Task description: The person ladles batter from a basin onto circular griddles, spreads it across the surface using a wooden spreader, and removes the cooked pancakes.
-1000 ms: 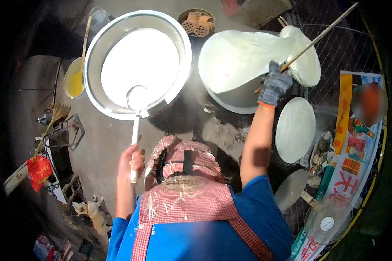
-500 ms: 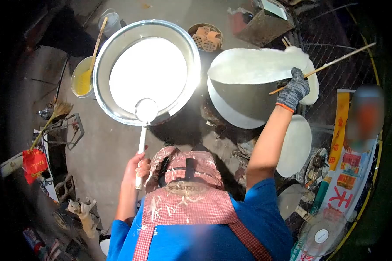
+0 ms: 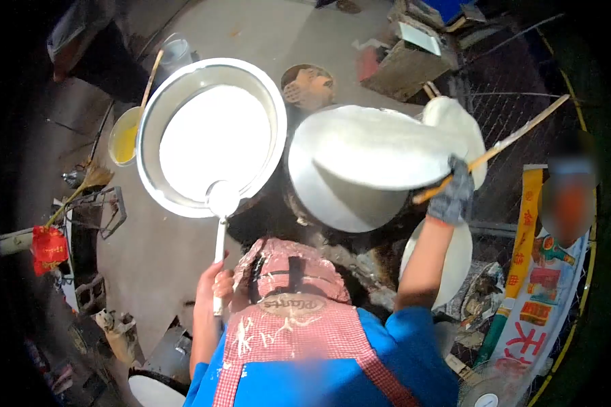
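My left hand (image 3: 222, 288) is closed round the white handle of a ladle (image 3: 220, 237). The ladle's bowl, full of white liquid, is at the near rim of a large metal basin (image 3: 146, 152) holding more of that liquid. In a dark grey glove, my right hand (image 3: 453, 197) grips a long wooden stick (image 3: 516, 139), and its fingertips meet the right end of a thin white sheet (image 3: 387, 152), like a large pancake. That sheet stretches over a round griddle (image 3: 353, 210); whether its middle touches the surface I cannot tell.
Pale round sheets lie right of the griddle (image 3: 458, 129) and nearer me (image 3: 448, 264). A yellow-liquid bucket (image 3: 123, 142) with a stick stands left of the basin. Behind are a container of perforated briquettes (image 3: 309, 88) and a box (image 3: 407, 64). A printed banner (image 3: 543, 285) runs along the right.
My right hand has drawn the sheet towards me across the griddle, baring the far left part. The camera view has shifted. My left hand still holds the ladle at the basin's rim.
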`<state>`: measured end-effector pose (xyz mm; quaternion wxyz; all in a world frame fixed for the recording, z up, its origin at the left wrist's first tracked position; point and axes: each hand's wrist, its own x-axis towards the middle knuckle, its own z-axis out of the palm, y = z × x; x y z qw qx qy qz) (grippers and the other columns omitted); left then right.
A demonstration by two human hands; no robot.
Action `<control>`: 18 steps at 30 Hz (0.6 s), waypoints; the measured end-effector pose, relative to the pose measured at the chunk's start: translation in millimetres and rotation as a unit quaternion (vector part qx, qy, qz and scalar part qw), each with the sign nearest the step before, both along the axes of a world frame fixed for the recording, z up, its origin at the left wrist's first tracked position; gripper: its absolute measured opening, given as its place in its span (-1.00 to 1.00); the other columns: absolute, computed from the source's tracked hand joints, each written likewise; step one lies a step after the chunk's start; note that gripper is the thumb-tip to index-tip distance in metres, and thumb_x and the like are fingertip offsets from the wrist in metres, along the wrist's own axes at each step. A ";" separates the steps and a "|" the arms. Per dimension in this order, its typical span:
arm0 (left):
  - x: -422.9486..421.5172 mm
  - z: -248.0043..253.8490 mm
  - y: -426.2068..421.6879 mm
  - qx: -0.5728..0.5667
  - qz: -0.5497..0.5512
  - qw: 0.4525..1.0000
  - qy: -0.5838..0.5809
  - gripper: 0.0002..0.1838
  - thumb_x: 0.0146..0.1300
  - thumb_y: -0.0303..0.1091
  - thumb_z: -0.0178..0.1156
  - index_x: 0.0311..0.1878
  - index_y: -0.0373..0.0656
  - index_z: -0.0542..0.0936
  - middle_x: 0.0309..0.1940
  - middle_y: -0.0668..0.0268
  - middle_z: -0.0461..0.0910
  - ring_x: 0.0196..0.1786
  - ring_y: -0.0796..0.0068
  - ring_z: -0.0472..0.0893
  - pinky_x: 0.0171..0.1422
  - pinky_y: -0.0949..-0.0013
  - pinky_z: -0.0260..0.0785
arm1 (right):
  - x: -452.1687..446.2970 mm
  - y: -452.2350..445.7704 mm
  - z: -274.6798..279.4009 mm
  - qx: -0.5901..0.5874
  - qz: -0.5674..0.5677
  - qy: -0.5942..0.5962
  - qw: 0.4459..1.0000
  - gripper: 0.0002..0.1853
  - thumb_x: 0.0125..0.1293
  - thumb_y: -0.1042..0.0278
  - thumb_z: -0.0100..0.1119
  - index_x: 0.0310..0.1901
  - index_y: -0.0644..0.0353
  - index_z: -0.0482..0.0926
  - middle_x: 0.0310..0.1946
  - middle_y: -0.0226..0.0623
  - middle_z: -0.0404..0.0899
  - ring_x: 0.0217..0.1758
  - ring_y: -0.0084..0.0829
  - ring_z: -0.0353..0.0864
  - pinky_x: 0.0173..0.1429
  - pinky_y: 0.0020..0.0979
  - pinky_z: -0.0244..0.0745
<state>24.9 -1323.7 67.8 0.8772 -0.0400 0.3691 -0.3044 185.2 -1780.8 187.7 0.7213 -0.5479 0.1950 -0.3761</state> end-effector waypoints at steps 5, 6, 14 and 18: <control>4.3 -3.0 13.7 -0.060 0.018 0.998 0.003 -0.66 0.30 -0.30 -0.22 0.13 -0.03 0.31 -0.70 0.41 0.13 -0.74 0.66 0.16 -0.72 0.54 0.08 | -37.4 -104.5 46.6 -0.033 -0.004 0.169 0.985 -0.82 -0.11 0.48 0.18 -0.40 0.32 0.52 -0.45 -0.28 0.51 -0.41 -0.39 0.47 -0.28 -0.39 0.43; 7.6 0.4 14.0 -0.069 0.019 0.997 0.005 -0.66 0.31 -0.29 -0.24 0.13 -0.03 0.31 -0.70 0.41 0.13 -0.73 0.66 0.16 -0.72 0.53 0.07 | -40.4 -105.0 83.5 -0.037 0.005 0.214 0.976 -0.86 -0.09 0.46 0.18 -0.43 0.28 0.52 -0.48 -0.32 0.51 -0.43 -0.42 0.46 -0.31 -0.40 0.42; 28.3 37.5 7.4 -0.021 -0.012 0.999 -0.033 -0.72 0.29 -0.30 -0.22 0.01 -0.04 0.39 -0.73 0.41 0.12 -0.78 0.64 0.14 -0.76 0.55 0.05 | -7.5 -306.9 287.1 -0.734 -0.077 0.398 0.544 -0.67 -0.03 0.17 0.18 -0.35 0.30 0.52 -0.55 -0.18 0.53 -0.50 -0.34 0.50 -0.37 -0.34 0.38; 27.0 39.7 -8.1 -0.004 -0.017 0.999 -0.032 -0.66 0.29 -0.31 -0.21 0.12 0.03 0.33 -0.71 0.40 0.12 -0.77 0.67 0.15 -0.77 0.58 0.04 | 17.2 -206.9 278.3 -0.722 -0.073 0.442 0.526 -0.63 0.02 0.18 0.08 -0.15 0.19 0.50 -0.42 -0.08 0.55 -0.38 -0.23 0.55 -0.28 -0.29 0.42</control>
